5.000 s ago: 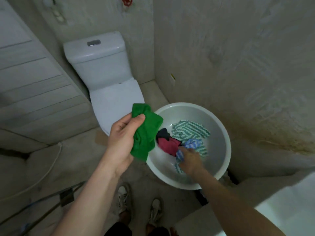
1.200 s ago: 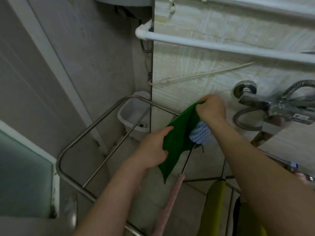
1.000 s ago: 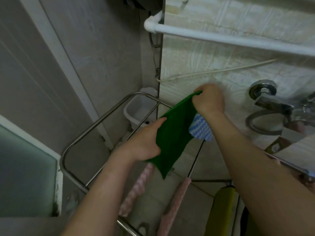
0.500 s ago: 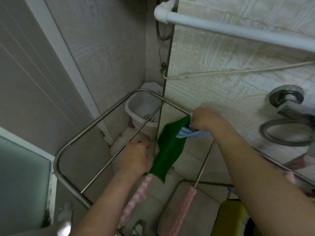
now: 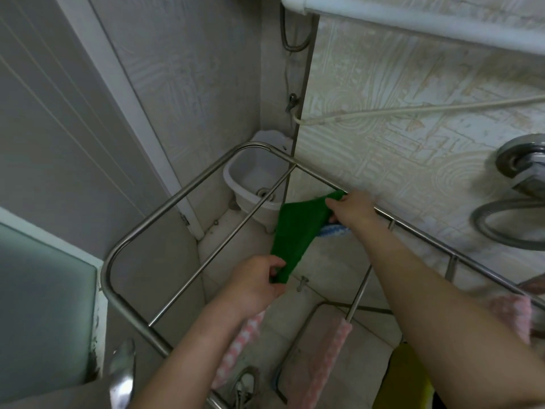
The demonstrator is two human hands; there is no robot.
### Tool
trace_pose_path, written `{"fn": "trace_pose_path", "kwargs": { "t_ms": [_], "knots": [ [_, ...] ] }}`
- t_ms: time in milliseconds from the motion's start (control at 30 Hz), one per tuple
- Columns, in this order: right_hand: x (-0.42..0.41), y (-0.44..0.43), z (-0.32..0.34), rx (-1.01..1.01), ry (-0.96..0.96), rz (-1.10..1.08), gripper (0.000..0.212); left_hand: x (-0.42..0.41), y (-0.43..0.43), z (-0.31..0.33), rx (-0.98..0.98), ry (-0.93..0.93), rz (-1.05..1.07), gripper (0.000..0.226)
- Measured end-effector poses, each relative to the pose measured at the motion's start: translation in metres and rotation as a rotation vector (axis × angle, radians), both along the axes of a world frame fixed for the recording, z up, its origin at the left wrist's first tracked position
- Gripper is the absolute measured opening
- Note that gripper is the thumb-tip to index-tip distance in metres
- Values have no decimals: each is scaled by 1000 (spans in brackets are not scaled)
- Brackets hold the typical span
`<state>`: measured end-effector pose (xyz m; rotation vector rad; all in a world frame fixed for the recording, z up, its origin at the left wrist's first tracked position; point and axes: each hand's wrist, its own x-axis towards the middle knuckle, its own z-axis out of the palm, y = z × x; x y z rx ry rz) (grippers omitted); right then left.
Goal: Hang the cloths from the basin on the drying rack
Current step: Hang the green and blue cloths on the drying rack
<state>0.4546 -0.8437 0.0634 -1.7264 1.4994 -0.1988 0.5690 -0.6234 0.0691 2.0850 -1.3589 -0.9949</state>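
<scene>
we are in a home bathroom: patterned wall tiles, a chrome tap with its hose, a steel drying rack.

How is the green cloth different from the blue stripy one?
The green cloth is plain; the blue stripy cloth has white stripes. The green cloth is stretched between the left hand and right hand; the blue stripy cloth sits bunched under the right hand alone. The right hand holds both.

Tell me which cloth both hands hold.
The plain green cloth, stretched between left hand and right hand; the blue-and-white cloth is under the right hand only; the pink checked cloths hang on the metal drying rack.
</scene>
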Motion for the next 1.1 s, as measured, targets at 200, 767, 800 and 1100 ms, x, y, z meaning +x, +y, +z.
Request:
{"fn": "trace_pose_path", "kwargs": {
  "t_ms": [200,767,800,1100],
  "knots": [
    [1,3,-3,38,-40,-102,36,-4,0,-5,71,-52,-178,24],
    [-12,27,24,98,-146,-162,22,-8,15,-3,-43,-56,-171,56],
    [-17,33,39,93,-186,-155,19,-11,15,-1,-76,-64,-139,49],
    [-51,123,99,706,-1187,-332,31,-53,-3,48,-405,506,248,27]
  ]
}}
